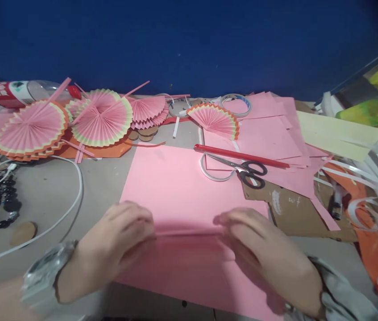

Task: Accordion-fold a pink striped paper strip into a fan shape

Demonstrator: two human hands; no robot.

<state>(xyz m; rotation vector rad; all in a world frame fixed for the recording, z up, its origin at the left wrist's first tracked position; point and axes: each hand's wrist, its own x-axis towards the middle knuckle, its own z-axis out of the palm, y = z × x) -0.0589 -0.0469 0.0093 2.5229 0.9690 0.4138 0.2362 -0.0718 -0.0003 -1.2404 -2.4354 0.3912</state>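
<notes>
Blue wall (175, 44) stands behind a gray table (101, 183). From the head view, pink paper (175, 191) lies right under the fingers, with a thin fold running from one hand to the other. The left hand (126, 229) pinches one end of the fold, and the right hand (255, 240) pinches the other. On each hand the fingers are curled close together on the paper, with hardly any gap. They are blurry, so I cannot tell how hard they squeeze. The hands are likely spread apart so the fold comes out straight. Past the right fingertips are black scissors (242, 167) and a red stick (242, 156), perhaps put there to be easy to reach. Farther off, beyond the left fingers, sit round paper fans (108, 127).
</notes>
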